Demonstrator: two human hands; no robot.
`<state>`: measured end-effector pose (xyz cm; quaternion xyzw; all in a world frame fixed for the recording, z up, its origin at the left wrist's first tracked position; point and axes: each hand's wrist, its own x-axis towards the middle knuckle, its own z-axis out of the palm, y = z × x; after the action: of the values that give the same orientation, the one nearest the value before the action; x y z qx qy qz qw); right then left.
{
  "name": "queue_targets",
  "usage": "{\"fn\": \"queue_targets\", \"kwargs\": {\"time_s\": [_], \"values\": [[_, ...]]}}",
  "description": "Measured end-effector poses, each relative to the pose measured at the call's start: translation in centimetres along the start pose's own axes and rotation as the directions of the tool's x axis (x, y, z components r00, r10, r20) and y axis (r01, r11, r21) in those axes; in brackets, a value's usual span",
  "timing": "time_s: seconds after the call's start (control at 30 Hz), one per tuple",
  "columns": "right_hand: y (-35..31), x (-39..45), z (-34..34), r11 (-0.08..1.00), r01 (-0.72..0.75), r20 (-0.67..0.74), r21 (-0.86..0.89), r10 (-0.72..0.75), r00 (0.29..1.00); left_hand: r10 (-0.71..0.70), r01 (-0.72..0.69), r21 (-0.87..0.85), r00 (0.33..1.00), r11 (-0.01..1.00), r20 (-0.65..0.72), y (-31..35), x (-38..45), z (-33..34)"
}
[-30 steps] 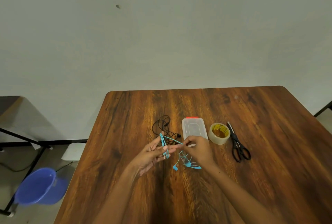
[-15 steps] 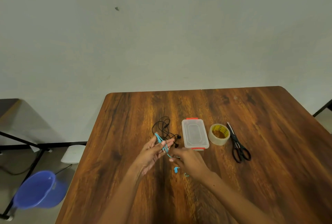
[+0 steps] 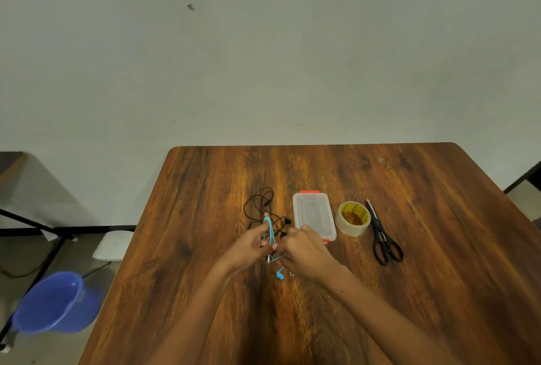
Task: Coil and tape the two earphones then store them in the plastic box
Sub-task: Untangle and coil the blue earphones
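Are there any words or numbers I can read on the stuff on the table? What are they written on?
Tape roll: black print on the yellow inner ring, too small and blurred to read.
Plastic box: no words show on its clear lid.
Scissors: no writing shows.
Blue earphone and black earphone: no writing shows.
Blue bucket on the floor: a small pale mark, too blurred to read.
So nothing here can really be read.

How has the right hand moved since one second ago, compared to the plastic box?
Yes. The right hand dipped toward the person, then came back up; it again overlaps the near-left corner of the plastic box, gripping the blue earphone.
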<state>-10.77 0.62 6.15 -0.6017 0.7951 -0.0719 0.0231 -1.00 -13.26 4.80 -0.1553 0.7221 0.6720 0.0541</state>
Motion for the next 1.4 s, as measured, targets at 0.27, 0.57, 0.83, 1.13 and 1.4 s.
{"fn": "queue_targets", "kwargs": {"time_s": [0.27, 0.57, 0.83, 1.13, 1.4], "values": [[2.6, 1.1, -2.8, 0.997, -0.08, -0.024, 0.008, 0.08, 0.996, -0.046, 0.042, 0.039, 0.993, 0.998, 0.111, 0.0, -1.1, -0.3], [3.9, 2.5, -1.8, 0.971, -0.167, -0.016, 0.169, 0.172, 0.985, -0.048, 0.123, -0.17, 0.92, 0.978, 0.389, 1.8, -2.6, 0.9], [3.0, 1.2, 1.9, 0.81, -0.349, 0.119, 0.471, 0.333, 0.935, 0.01, 0.173, -0.44, 0.924, 0.881, 0.382, 1.5, -2.8, 0.8], [-0.5, -0.7, 3.2, 0.486, -0.352, 0.242, 0.8, 0.275, 0.931, -0.063, 0.116, -0.568, 0.992, 0.815, 0.111, 1.4, -1.1, 0.2], [-1.1, -0.6, 3.4, 0.847, -0.26, 0.176, 0.464, 0.2, 0.964, -0.165, 0.076, -0.507, 0.977, 0.859, -0.133, -1.2, 0.3, 0.0]]}}
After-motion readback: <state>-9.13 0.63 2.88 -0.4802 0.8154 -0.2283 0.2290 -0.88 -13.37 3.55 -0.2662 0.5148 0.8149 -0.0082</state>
